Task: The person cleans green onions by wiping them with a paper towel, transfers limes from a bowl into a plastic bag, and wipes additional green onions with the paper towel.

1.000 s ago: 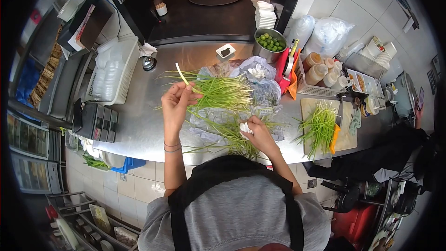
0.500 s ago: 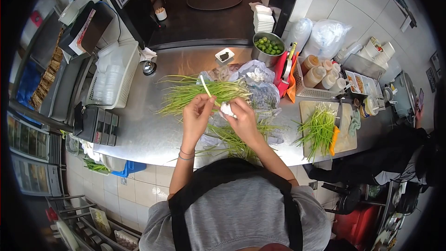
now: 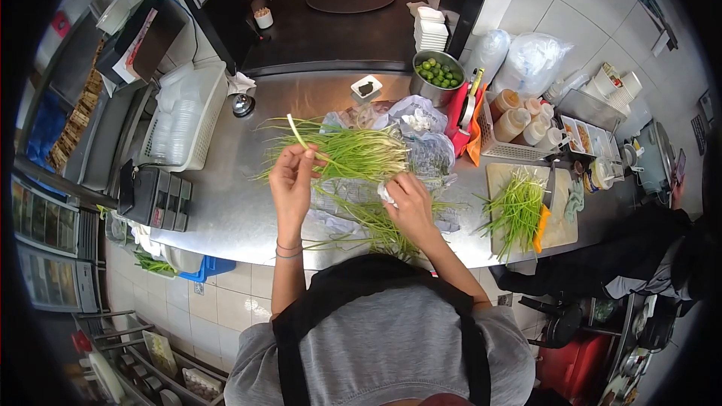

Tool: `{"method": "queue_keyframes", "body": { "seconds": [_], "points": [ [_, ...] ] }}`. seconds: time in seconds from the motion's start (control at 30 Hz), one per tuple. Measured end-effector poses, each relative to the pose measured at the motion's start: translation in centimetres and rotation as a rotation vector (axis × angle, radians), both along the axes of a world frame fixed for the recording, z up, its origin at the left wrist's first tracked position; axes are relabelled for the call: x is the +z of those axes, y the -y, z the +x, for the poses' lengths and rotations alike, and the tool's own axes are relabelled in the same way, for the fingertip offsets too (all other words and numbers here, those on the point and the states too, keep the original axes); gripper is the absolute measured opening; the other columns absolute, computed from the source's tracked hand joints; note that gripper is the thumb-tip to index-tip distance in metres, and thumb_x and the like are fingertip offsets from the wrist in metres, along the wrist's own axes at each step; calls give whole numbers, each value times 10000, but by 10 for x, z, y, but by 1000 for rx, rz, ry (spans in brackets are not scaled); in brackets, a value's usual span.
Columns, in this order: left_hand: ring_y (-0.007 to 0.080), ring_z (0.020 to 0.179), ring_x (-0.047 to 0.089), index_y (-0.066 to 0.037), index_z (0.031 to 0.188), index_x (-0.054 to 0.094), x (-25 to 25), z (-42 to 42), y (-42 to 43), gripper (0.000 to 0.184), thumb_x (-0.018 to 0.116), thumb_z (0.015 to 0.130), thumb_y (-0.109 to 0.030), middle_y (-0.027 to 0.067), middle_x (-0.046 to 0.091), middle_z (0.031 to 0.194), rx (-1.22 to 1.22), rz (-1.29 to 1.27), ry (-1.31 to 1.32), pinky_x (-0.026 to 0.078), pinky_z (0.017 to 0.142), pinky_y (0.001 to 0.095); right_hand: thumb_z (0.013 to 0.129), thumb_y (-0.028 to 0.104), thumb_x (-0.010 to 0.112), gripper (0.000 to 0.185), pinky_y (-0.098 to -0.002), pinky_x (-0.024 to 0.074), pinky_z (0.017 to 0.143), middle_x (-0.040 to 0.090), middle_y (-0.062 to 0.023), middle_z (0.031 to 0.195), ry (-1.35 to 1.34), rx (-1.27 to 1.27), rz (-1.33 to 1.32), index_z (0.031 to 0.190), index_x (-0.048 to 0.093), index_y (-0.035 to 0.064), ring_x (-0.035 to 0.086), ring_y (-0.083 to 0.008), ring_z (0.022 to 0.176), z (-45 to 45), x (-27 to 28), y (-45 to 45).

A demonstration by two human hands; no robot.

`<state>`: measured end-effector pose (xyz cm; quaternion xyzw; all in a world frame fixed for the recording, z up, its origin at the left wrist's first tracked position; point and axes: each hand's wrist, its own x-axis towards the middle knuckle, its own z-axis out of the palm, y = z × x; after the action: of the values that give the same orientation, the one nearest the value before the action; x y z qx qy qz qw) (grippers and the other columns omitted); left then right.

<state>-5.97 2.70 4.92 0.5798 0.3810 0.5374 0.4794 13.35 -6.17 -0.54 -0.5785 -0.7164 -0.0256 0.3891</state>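
My left hand pinches a spring onion stalk, its pale end pointing up and away from me. My right hand is closed around a crumpled white tissue, apart from the left hand. Just beyond both hands lies a thick bunch of spring onions, pale ends to the right. Closer to me, a looser pile of green stalks rests on crumpled plastic and paper, partly below my right hand.
To the right, a cutting board bears more spring onions and a knife with an orange handle. Behind stand a pot of limes and a basket of sauce bottles. A container basket is left. A person stands at right.
My hands have moved apart: the left went left with the stalk, the right went right and toward me with the tissue. Earlier, both were together at the stalk.
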Motion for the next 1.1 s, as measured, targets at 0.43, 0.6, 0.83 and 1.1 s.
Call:
{"method": "queue_keyframes", "body": {
  "seconds": [0.43, 0.6, 0.83, 1.1],
  "points": [
    [154, 620, 606, -46, 1015, 416, 6, -19, -9, 136, 349, 986, -161, 165, 618, 800, 21, 46, 173, 507, 531, 243, 629, 26, 690, 273, -400, 434, 684, 498, -127, 829, -117, -75, -179, 865, 552, 15, 523, -319, 780, 34, -41, 30],
    [155, 613, 607, -41, 1025, 412, 6, -25, -11, 133, 337, 987, -144, 162, 616, 791, 42, 83, 147, 523, 545, 252, 718, 33, 663, 348, -355, 450, 698, 530, -134, 887, -436, -113, -332, 1056, 580, 17, 557, -309, 800, 39, -11, 31],
    [164, 608, 610, -37, 1025, 405, 9, -5, 6, 134, 336, 988, -147, 161, 619, 781, -60, 28, 90, 518, 561, 252, 772, 34, 624, 357, -327, 450, 803, 569, -126, 1062, -478, 50, -11, 1127, 600, 26, 580, -258, 929, 2, 23, 4],
    [175, 598, 609, -53, 1023, 404, -1, -12, 9, 131, 335, 989, -159, 159, 619, 778, -74, -42, 205, 520, 557, 261, 785, 46, 620, 234, -330, 445, 768, 588, -117, 928, -558, 243, -200, 1015, 622, 5, 573, -264, 877, 8, -8, 0]
  ]
}}
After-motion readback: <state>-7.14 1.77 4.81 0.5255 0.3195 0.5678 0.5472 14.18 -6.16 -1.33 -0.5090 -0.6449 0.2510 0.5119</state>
